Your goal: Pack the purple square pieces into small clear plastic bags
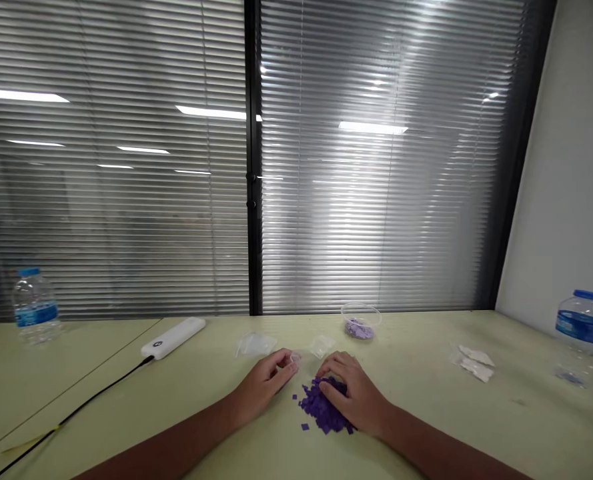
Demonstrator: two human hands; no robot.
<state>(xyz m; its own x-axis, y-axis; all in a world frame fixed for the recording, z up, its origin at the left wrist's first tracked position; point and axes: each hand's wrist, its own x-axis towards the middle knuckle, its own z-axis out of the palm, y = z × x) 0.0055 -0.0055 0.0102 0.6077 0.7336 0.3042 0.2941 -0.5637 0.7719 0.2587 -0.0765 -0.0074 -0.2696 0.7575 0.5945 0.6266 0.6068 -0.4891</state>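
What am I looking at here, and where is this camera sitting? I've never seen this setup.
There is no machine: these are a person's two bare hands, seen from one camera worn on their head, looking forward and down. The right hand lies on a pile of small purple square pieces on the pale green table. The left hand curls beside it, touching something small and clear; whether it grips is unclear. Behind stand a clear plastic cup of pale purple pieces, a small clear plastic bag and a white bar-shaped device with a black cable.

Office: slatted blinds [376, 200], long desk [426, 373].
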